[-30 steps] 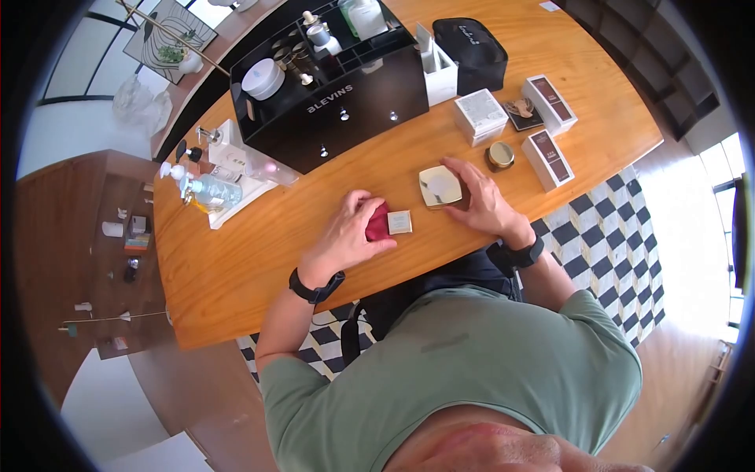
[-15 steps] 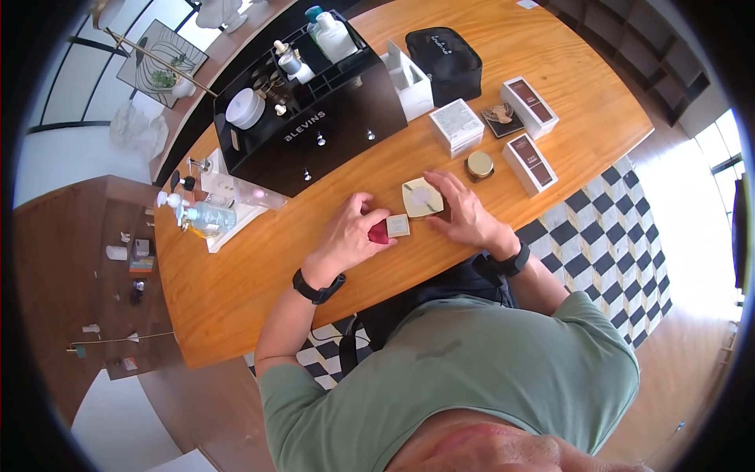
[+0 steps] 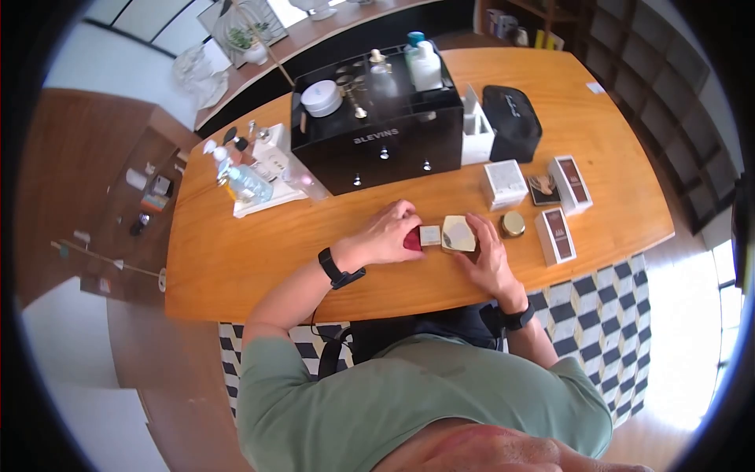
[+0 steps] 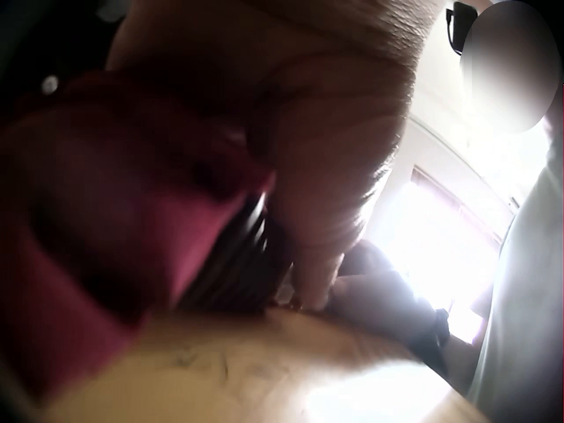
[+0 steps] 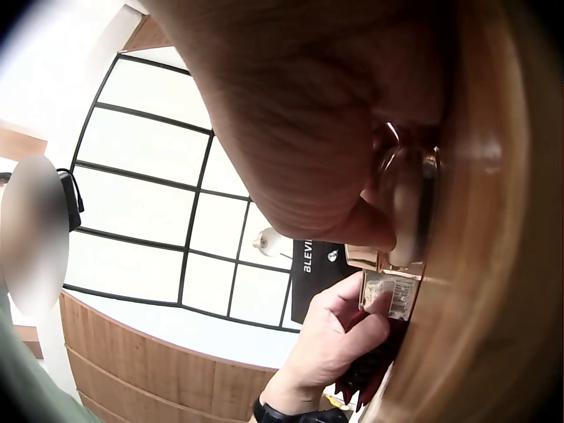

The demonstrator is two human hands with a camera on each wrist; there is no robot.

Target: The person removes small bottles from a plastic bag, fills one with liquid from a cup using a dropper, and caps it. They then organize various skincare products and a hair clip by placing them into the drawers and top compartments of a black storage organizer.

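Observation:
My left hand (image 3: 385, 236) curls over a dark red cloth-like item (image 4: 189, 238), gripping it on the table. At its right end shows a small pale square face (image 3: 429, 236), which bears a printed label with a barcode in the right wrist view. Just right of that, my right hand (image 3: 489, 259) holds a square, gold-rimmed container (image 3: 458, 234) with a pale top, thumb on the near side and fingers at the far right. In the right wrist view the container looks glossy and partly hidden by the palm. The two items sit side by side, edges close together.
A round gold-lidded jar (image 3: 513, 224) stands right of my right hand. Beyond are white boxes (image 3: 504, 182), a brown-fronted box (image 3: 557, 236) and a black pouch (image 3: 511, 122). A black drawer organizer (image 3: 377, 149) stands behind, with pump bottles (image 3: 250, 185) on a white tray at left.
The square container and the pale-faced red item have come closer together and now line up side by side, a hand on each. The head view has also shifted.

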